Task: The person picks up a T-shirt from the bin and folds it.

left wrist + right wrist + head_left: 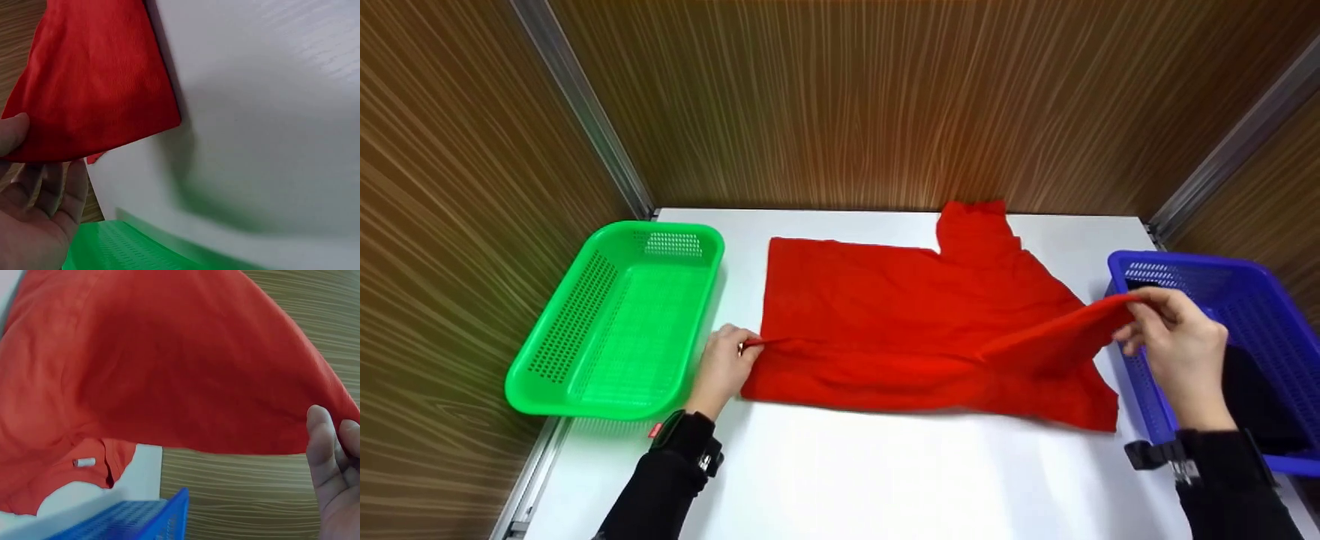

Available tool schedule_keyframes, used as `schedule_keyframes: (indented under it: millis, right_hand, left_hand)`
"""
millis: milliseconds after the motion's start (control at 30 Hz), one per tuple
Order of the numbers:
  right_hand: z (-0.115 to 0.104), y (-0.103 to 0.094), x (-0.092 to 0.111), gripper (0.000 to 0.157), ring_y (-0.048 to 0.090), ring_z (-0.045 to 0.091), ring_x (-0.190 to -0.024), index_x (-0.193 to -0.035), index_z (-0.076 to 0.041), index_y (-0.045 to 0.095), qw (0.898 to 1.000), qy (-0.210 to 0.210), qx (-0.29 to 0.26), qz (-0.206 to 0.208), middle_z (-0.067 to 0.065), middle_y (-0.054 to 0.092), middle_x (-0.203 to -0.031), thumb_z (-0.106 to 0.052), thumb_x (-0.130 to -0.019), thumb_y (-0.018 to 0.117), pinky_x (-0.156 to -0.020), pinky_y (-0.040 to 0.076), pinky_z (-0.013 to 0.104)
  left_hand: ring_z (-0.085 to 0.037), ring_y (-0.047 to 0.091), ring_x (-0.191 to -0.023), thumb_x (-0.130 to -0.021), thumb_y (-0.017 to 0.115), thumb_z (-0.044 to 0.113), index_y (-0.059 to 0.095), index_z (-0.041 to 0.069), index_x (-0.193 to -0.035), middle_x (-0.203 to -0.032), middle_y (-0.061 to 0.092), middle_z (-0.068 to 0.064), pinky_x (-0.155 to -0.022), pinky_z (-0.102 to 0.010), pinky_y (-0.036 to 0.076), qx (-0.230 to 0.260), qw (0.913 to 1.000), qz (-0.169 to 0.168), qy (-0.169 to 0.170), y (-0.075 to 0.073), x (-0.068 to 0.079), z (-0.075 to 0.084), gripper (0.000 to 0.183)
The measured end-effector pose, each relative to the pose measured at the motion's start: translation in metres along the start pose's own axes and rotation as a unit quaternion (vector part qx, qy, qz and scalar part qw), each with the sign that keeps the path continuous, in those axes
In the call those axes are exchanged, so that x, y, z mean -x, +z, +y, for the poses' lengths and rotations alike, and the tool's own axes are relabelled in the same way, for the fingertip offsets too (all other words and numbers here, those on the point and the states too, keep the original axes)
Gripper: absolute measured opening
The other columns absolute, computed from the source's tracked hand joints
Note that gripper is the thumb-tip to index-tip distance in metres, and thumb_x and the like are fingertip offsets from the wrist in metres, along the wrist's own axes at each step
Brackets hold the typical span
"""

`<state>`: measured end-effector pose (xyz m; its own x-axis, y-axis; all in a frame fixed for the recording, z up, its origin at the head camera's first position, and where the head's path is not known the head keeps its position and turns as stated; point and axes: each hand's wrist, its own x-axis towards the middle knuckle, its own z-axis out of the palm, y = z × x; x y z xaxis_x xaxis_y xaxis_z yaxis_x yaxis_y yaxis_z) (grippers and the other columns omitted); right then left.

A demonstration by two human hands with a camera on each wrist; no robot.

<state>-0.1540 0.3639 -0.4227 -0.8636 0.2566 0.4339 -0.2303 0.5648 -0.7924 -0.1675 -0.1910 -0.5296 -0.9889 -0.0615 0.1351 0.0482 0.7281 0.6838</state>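
Note:
A red T-shirt [877, 300] lies sideways on the white table, its hem to the left and one sleeve pointing to the back wall. At the hem, my left hand [724, 367] pinches a bit of fabric between thumb and fingers, lifted slightly in the left wrist view. My right hand [1181, 345] holds up the end of the near sleeve by its fingertips, beside the blue basket. That raised cloth slants down to the rest of the shirt. A small white label [84, 462] shows at the neckline in the right wrist view.
On the left stands a green plastic basket [516, 386] with nothing visible in it. At the right, a blue basket [1192, 259] contains dark cloth [1264, 397], partly behind my right hand. Wood-grain panels [840, 105] enclose the table at the back and sides.

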Motion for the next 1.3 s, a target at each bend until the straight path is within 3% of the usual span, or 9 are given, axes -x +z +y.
schedule_keyframes:
  millis: [167, 367, 600, 800, 933, 1033, 1133, 1233, 1300]
  right_hand:
    - [0.005, 0.011, -0.013, 0.017, 0.064, 0.005, -0.05, -0.112, 0.012, 0.067, 0.999, 0.035, -0.027, -0.01, -0.012, 0.071, -0.073, 0.006, -0.096, 0.064, -0.048, 0.05, 0.017]
    - [0.017, 0.028, -0.026, 0.021, 0.066, 0.004, -0.054, -0.116, 0.014, 0.065, 0.997, 0.057, -0.027, -0.046, -0.009, 0.071, -0.073, 0.004, -0.098, 0.061, -0.053, 0.054, 0.018]
    - [0.027, 0.042, -0.036, 0.022, 0.068, 0.001, -0.06, -0.119, 0.011, 0.064, 0.995, 0.076, -0.008, -0.066, -0.011, 0.071, -0.077, -0.001, -0.101, 0.058, -0.061, 0.055, 0.016]
    - [0.035, 0.054, -0.042, 0.025, 0.072, -0.001, -0.075, -0.123, 0.015, 0.061, 0.989, 0.12, -0.069, -0.052, -0.014, 0.071, -0.09, 0.002, -0.101, 0.056, -0.074, 0.057, 0.017]
    - [0.044, 0.059, -0.035, 0.032, 0.069, 0.001, -0.107, -0.131, 0.004, 0.065, 0.992, 0.107, 0.002, -0.065, 0.0, 0.073, -0.123, -0.007, -0.102, 0.059, -0.091, 0.05, 0.013]
    - [0.055, 0.059, -0.023, 0.039, 0.054, 0.018, -0.136, -0.14, -0.004, 0.061, 0.989, 0.074, 0.072, -0.102, 0.009, 0.052, -0.152, -0.011, -0.103, 0.06, -0.109, 0.041, 0.022]
    - [0.067, 0.059, -0.007, 0.039, 0.046, 0.04, -0.139, -0.14, -0.004, 0.061, 0.985, 0.04, 0.103, -0.136, 0.017, 0.046, -0.154, -0.007, -0.101, 0.06, -0.114, 0.039, 0.047]
    - [0.08, 0.063, 0.013, 0.033, 0.059, 0.049, -0.122, -0.128, -0.002, 0.068, 0.978, -0.022, 0.138, -0.157, 0.023, 0.058, -0.141, 0.001, -0.096, 0.063, -0.101, 0.045, 0.059]
    - [0.089, 0.067, 0.029, 0.03, 0.064, 0.05, -0.112, -0.12, 0.0, 0.071, 0.971, -0.076, 0.149, -0.17, 0.026, 0.065, -0.129, 0.007, -0.091, 0.066, -0.094, 0.048, 0.059]
  left_hand:
    - [-0.032, 0.051, -0.094, -0.092, 0.076, 0.011, 0.079, 0.007, -0.101, -0.095, 0.053, -0.011, -0.079, -0.039, 0.042, -0.024, 0.9992, 0.032, -0.006, 0.006, -0.009, 0.005, 0.011]
    - [-0.032, 0.07, -0.092, -0.095, 0.072, 0.014, 0.079, 0.01, -0.104, -0.1, 0.075, -0.011, -0.078, -0.045, 0.056, -0.039, 0.9978, 0.034, -0.04, 0.014, -0.022, 0.008, 0.012]
    - [-0.034, 0.073, -0.092, -0.098, 0.069, 0.018, 0.078, 0.011, -0.109, -0.107, 0.077, -0.01, -0.077, -0.049, 0.058, -0.05, 0.9958, 0.032, -0.069, 0.024, -0.034, 0.013, 0.016]
    - [-0.03, 0.073, -0.075, -0.102, 0.063, 0.015, 0.074, 0.009, -0.119, -0.092, 0.076, -0.012, -0.073, -0.044, 0.058, 0.022, 0.9939, 0.027, -0.104, 0.029, -0.042, 0.016, 0.021]
    - [-0.033, 0.071, -0.085, -0.105, 0.055, 0.014, 0.065, 0.008, -0.134, -0.101, 0.074, -0.016, -0.08, -0.045, 0.056, 0.043, 0.9932, 0.019, -0.106, 0.035, -0.042, 0.014, 0.031]
    - [-0.034, 0.07, -0.092, -0.106, 0.052, 0.014, 0.055, 0.01, -0.145, -0.114, 0.073, -0.016, -0.079, -0.047, 0.056, 0.014, 0.9952, 0.005, -0.097, 0.04, -0.036, 0.013, 0.04]
    - [-0.034, 0.071, -0.086, -0.104, 0.053, 0.012, 0.058, 0.011, -0.141, -0.111, 0.074, -0.016, -0.07, -0.047, 0.056, -0.03, 0.9973, -0.022, -0.063, 0.044, -0.026, 0.011, 0.038]
    - [-0.033, 0.07, -0.097, -0.1, 0.058, 0.009, 0.07, 0.009, -0.124, -0.111, 0.073, -0.014, -0.079, -0.046, 0.057, -0.076, 0.995, -0.063, 0.017, 0.047, -0.014, 0.009, 0.027]
    - [-0.033, 0.066, -0.107, -0.097, 0.063, 0.009, 0.075, 0.009, -0.113, -0.109, 0.073, -0.011, -0.089, -0.047, 0.055, -0.104, 0.9856, -0.09, 0.098, 0.048, -0.005, 0.005, 0.02]
